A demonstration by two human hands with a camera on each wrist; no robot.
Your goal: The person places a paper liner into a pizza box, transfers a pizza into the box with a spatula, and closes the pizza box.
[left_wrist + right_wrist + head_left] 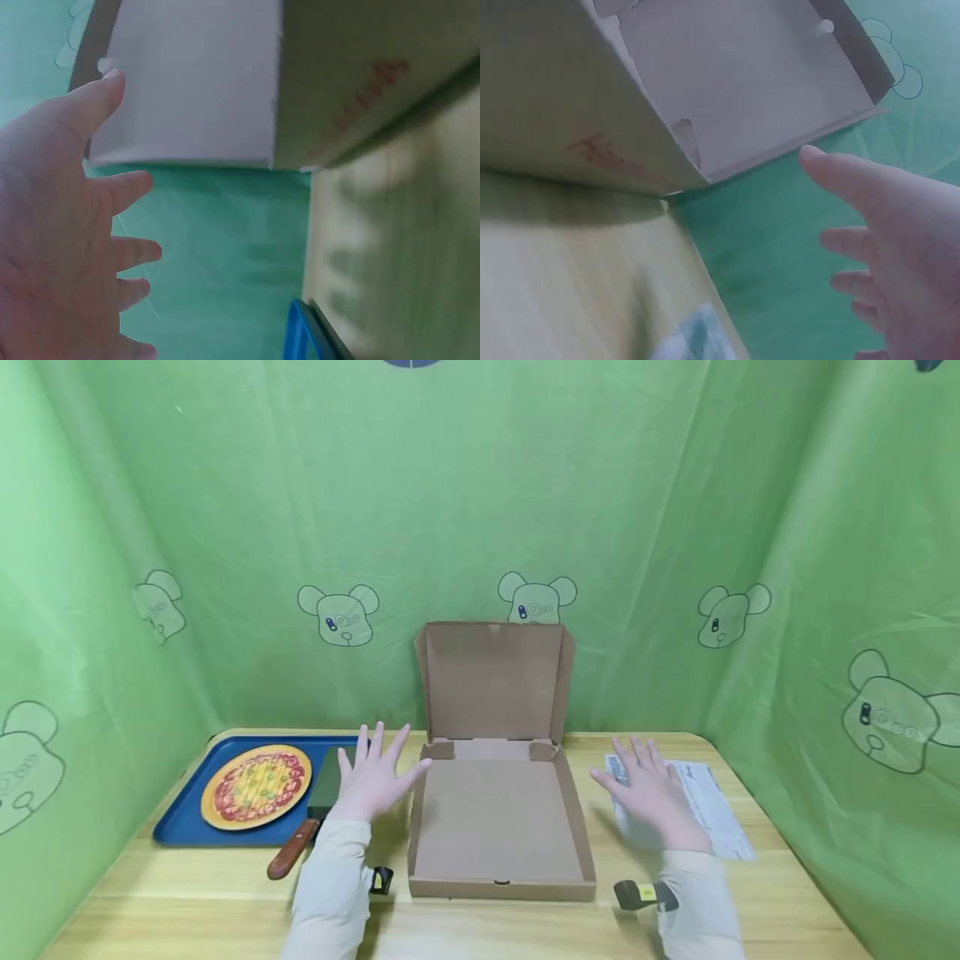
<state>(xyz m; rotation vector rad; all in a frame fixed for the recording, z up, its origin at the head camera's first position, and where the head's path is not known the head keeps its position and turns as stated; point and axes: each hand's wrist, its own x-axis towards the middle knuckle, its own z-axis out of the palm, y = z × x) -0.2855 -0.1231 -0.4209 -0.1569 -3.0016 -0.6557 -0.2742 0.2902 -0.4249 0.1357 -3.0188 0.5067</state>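
An open cardboard pizza box (501,822) stands in the middle of the table, its lid (495,681) raised at the back. Nothing lies inside it. To its left, my left hand (372,787) hovers with fingers spread, holding nothing. My right hand (651,795) is likewise spread on the box's other side, over a white printed sheet (716,814). Both wrist views show the left palm (56,225) and right palm (922,262) apart from the cardboard. Left of the left hand lies a wooden-handled tool (292,850) with a dark flat blade, partly hidden by that hand.
A blue tray (176,835) at the left holds a pizza (257,787), and the tool's blade overlaps its right part. Green cloth walls (450,485) with bear-head drawings enclose the back and sides of the wooden table (187,910).
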